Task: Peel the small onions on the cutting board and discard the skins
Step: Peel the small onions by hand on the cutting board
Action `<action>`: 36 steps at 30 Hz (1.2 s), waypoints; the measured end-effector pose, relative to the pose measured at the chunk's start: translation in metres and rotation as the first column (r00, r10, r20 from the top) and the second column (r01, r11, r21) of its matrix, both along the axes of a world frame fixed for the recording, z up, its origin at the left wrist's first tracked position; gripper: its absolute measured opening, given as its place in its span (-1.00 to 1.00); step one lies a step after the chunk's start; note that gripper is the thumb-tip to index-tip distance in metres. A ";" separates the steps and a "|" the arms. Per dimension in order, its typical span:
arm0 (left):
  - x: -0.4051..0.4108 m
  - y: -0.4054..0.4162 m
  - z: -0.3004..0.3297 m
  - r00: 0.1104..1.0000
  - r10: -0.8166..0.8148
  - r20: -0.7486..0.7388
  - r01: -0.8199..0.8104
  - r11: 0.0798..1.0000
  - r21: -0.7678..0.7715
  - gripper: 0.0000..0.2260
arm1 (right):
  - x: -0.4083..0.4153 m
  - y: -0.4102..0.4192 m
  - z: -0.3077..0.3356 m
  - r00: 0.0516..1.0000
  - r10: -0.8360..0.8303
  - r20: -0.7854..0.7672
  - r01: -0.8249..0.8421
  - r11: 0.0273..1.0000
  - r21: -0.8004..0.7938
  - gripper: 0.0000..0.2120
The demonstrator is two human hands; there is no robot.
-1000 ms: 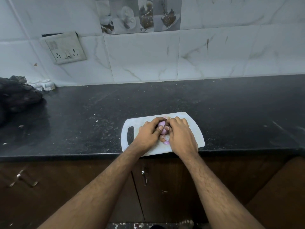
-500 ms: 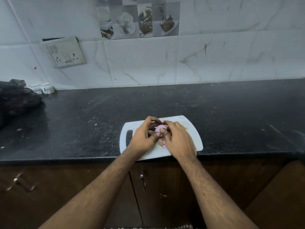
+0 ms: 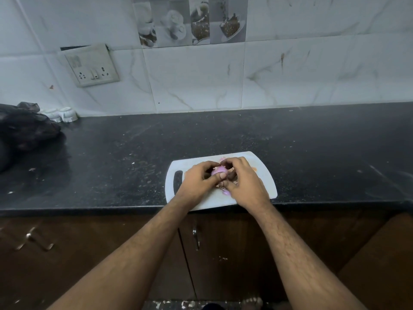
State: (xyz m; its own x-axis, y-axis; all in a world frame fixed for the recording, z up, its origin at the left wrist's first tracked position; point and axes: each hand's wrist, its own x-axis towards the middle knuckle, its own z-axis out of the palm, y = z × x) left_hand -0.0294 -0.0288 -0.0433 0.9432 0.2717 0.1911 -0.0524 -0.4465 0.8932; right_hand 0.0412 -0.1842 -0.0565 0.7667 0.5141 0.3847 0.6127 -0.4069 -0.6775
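A white cutting board (image 3: 264,175) lies at the front edge of the black counter. Over it, my left hand (image 3: 197,181) grips a small purple onion (image 3: 220,170) between thumb and fingers. My right hand (image 3: 242,183) curls over the onion from the right, its fingertips pinching at the onion's top. A second small purple onion piece (image 3: 225,193) peeks out below my hands on the board. Bits of skin (image 3: 253,168) lie on the board behind my right hand. Most of the board's middle is hidden by my hands.
A black plastic bag (image 3: 24,130) sits at the counter's far left, with small white cups (image 3: 61,114) beside it at the wall. A switch plate (image 3: 91,66) hangs on the tiled wall. Brown cabinet doors (image 3: 89,253) run below the counter edge.
Both hands stay on the onion over the board; the fingers have shifted round it, and the right fingertips now sit at the onion's top.
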 end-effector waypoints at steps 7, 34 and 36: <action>0.003 0.003 -0.004 0.992 0.040 0.121 -0.028 0.995 -0.099 -0.62 | 0.007 -0.010 -0.002 0.988 -0.012 -0.152 0.045 0.975 0.215 -0.69; 0.002 -0.006 0.002 0.992 0.005 0.129 -0.032 0.977 0.212 -0.62 | -0.004 -0.002 -0.003 0.989 -0.091 0.119 0.076 0.989 0.123 -0.91; 0.002 -0.006 0.002 0.992 0.006 0.128 -0.033 0.977 0.210 -0.65 | -0.004 -0.001 -0.005 0.982 -0.093 0.164 0.078 0.992 0.098 -0.92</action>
State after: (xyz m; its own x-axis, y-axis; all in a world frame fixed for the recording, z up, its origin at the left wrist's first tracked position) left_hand -0.0273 -0.0349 -0.0411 0.9028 0.2303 0.3631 -0.1480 -0.6266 0.7652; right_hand 0.0371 -0.1855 -0.0613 0.7268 0.4065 0.5536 0.6865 -0.4048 -0.6041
